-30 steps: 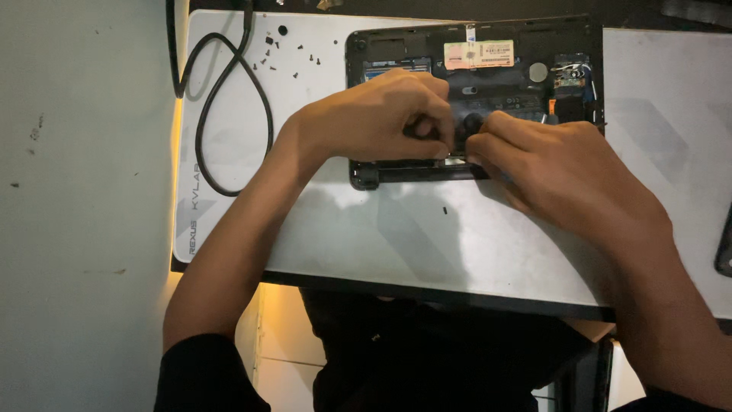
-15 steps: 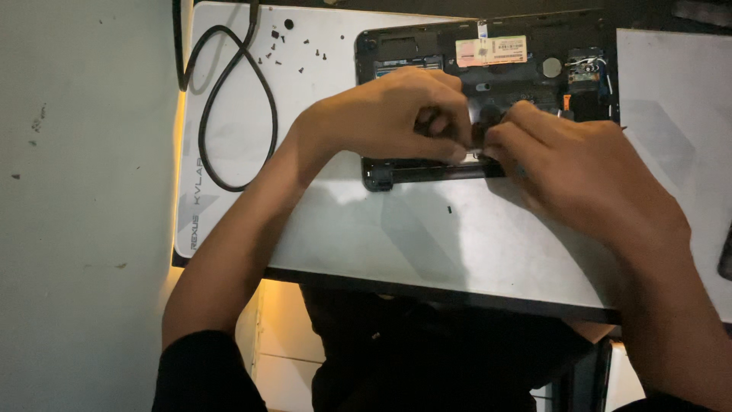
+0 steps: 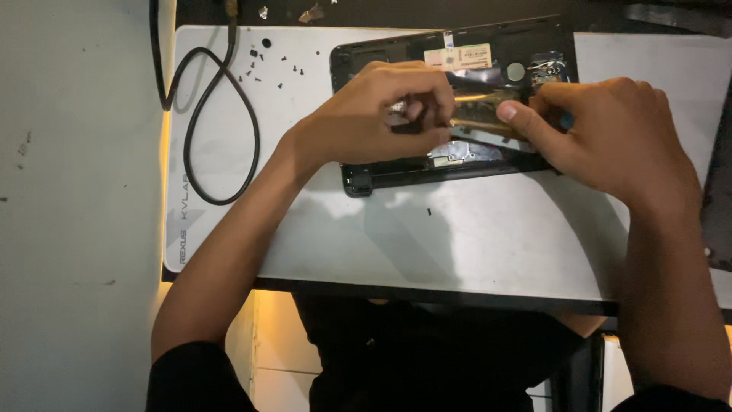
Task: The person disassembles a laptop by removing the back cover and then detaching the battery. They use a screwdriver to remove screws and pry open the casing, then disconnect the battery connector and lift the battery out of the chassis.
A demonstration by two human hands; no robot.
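Observation:
An opened black laptop base lies upside down on a white work mat. My left hand rests over its middle, fingers curled onto a flat brownish part inside the case. My right hand comes in from the right and pinches the same part between thumb and fingers. A pale label and a round coin cell show near the far edge of the case. What lies under my fingers is hidden.
A looped black cable lies on the mat's left part, with several small loose screws near it. One tiny screw sits in front of the laptop. A dark flat object is at the right edge.
My hands have drawn slightly apart over the case, the right hand shifting right. The brownish part between them is now exposed. The view has shifted a little.

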